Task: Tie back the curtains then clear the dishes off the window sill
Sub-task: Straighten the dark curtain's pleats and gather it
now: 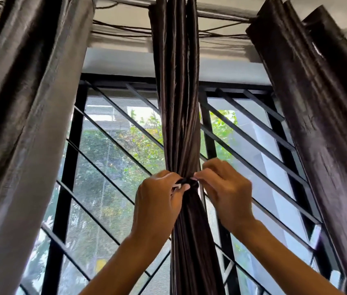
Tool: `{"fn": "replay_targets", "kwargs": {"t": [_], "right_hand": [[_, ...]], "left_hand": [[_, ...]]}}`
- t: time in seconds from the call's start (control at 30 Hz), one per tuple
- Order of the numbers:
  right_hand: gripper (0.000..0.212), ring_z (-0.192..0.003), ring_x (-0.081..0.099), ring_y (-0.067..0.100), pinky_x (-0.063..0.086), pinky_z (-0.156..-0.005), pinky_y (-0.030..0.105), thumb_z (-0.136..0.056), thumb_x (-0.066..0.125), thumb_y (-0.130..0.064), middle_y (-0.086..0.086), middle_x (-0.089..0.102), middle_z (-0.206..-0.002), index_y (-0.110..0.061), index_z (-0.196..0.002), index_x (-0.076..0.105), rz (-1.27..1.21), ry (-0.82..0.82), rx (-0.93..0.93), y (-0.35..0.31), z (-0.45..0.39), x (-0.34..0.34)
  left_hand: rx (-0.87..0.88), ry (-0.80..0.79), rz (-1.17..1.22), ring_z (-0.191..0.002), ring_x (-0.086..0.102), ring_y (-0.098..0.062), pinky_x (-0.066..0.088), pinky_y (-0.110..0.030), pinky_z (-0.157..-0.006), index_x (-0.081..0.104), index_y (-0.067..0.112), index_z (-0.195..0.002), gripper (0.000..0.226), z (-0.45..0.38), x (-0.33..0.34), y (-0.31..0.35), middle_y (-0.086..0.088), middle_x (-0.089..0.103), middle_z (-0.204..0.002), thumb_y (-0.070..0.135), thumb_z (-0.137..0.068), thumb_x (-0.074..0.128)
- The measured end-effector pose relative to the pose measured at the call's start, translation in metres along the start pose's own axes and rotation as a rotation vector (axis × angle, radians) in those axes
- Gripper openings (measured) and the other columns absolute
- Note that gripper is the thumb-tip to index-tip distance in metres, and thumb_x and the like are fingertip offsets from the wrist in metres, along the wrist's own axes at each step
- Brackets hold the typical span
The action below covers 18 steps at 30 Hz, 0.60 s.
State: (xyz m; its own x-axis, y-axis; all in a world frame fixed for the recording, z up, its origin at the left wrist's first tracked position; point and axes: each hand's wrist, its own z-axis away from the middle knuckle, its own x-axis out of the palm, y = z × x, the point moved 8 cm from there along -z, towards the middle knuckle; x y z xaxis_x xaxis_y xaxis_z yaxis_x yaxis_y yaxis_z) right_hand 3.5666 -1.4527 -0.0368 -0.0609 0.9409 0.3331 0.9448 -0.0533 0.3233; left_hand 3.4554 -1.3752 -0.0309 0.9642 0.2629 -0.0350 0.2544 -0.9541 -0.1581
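Gathering the middle curtain (179,116) at the window's centre, a dark tie (186,183) is pinched at its left end by the left hand (157,201) and at its right end by the right hand (225,192), fingers curled on it. Slippery, glossy fabric could be let loose if either pinch slackens before a knot is seen. Left curtain (25,124) and right curtain (321,116) hang untied beside the window bars (113,162). No sill or dishes are shown.

Tie band (186,184): largely covered by fingers (181,187) of both hands; ends not discernible. Middle curtain (179,103): cut off below the fingers by the lower edge. Curtain rod (221,11) ends: blurred.
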Motion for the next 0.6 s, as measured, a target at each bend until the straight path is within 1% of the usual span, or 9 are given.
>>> {"fn": "replay_targets", "kwargs": {"t": [0.07,0.13,0.2,0.23,0.3,0.37,0.4,0.5,0.6], "right_hand": [[0.004,-0.070,0.061,0.014,0.046,-0.056,0.022,-0.082,0.069,-0.008,0.000,0.064,-0.086,-0.011,-0.082,0.072,-0.106,-0.035,0.073,0.007,0.008,0.009],[0.008,-0.079,0.062,0.007,0.046,-0.068,0.013,-0.084,0.066,-0.008,-0.001,0.065,-0.092,-0.009,-0.088,0.072,-0.247,-0.070,0.146,0.012,0.014,0.017],[0.013,-0.088,0.063,0.003,0.048,-0.078,0.013,-0.082,0.065,-0.004,-0.001,0.068,-0.095,-0.007,-0.092,0.073,-0.348,-0.105,0.177,0.011,0.018,0.023],[0.016,-0.092,0.064,0.002,0.048,-0.082,0.014,-0.081,0.065,-0.005,-0.001,0.069,-0.098,-0.007,-0.094,0.073,-0.392,-0.123,0.189,0.010,0.020,0.025],[0.023,-0.099,0.063,0.001,0.050,-0.088,0.021,-0.079,0.066,-0.014,-0.005,0.069,-0.103,-0.011,-0.102,0.072,-0.450,-0.180,0.203,0.008,0.024,0.029],[0.032,-0.101,0.061,-0.002,0.049,-0.090,0.028,-0.077,0.070,-0.023,-0.016,0.065,-0.104,-0.022,-0.108,0.063,-0.449,-0.228,0.213,0.008,0.027,0.031],[0.038,-0.100,0.061,-0.004,0.049,-0.090,0.030,-0.075,0.073,-0.024,-0.023,0.062,-0.102,-0.026,-0.109,0.056,-0.460,-0.241,0.243,0.009,0.027,0.032],[0.051,-0.094,0.063,0.000,0.048,-0.089,0.044,-0.072,0.076,-0.014,-0.035,0.060,-0.091,-0.033,-0.107,0.044,-0.467,-0.249,0.304,0.013,0.022,0.035],[0.042,-0.090,0.064,0.003,0.046,-0.088,0.047,-0.074,0.069,-0.012,-0.036,0.058,-0.089,-0.029,-0.104,0.044,-0.504,-0.296,0.309,0.008,0.022,0.040]], "left_hand": [[-0.029,0.021,0.011,-0.057,0.061,-0.012,0.046,-0.029,-0.047,0.070,0.012,-0.076,0.010,0.001,0.000,-0.002,0.004,0.065,-0.068,0.020,-0.078,0.076],[-0.058,0.035,0.030,-0.052,0.055,-0.006,0.039,-0.023,-0.045,0.070,0.014,-0.076,0.011,0.003,-0.001,-0.005,0.005,0.065,-0.069,0.023,-0.077,0.077],[-0.076,0.034,0.032,-0.046,0.046,0.001,0.033,-0.015,-0.046,0.070,0.017,-0.077,0.011,0.005,-0.001,-0.009,0.007,0.065,-0.069,0.026,-0.077,0.077],[-0.086,0.036,0.040,-0.047,0.045,0.004,0.031,-0.012,-0.047,0.070,0.019,-0.077,0.010,0.005,-0.001,-0.011,0.009,0.064,-0.069,0.027,-0.077,0.077],[-0.117,0.046,0.090,-0.053,0.049,0.007,0.033,-0.009,-0.049,0.071,0.021,-0.076,0.010,0.005,-0.003,-0.018,0.013,0.063,-0.067,0.030,-0.076,0.077],[-0.140,0.039,0.139,-0.058,0.054,0.006,0.035,-0.010,-0.050,0.073,0.023,-0.077,0.014,0.004,-0.005,-0.024,0.015,0.064,-0.067,0.036,-0.074,0.073],[-0.142,0.028,0.161,-0.060,0.056,0.004,0.037,-0.013,-0.050,0.074,0.024,-0.078,0.016,0.005,-0.004,-0.026,0.015,0.065,-0.068,0.038,-0.073,0.070],[-0.119,-0.007,0.212,-0.063,0.060,0.004,0.041,-0.015,-0.049,0.074,0.026,-0.077,0.014,0.007,-0.004,-0.023,0.018,0.067,-0.069,0.037,-0.072,0.070],[-0.160,0.031,0.219,-0.063,0.061,0.003,0.046,-0.024,-0.051,0.074,0.027,-0.075,0.010,0.010,-0.007,-0.026,0.017,0.067,-0.067,0.036,-0.071,0.077]]}}
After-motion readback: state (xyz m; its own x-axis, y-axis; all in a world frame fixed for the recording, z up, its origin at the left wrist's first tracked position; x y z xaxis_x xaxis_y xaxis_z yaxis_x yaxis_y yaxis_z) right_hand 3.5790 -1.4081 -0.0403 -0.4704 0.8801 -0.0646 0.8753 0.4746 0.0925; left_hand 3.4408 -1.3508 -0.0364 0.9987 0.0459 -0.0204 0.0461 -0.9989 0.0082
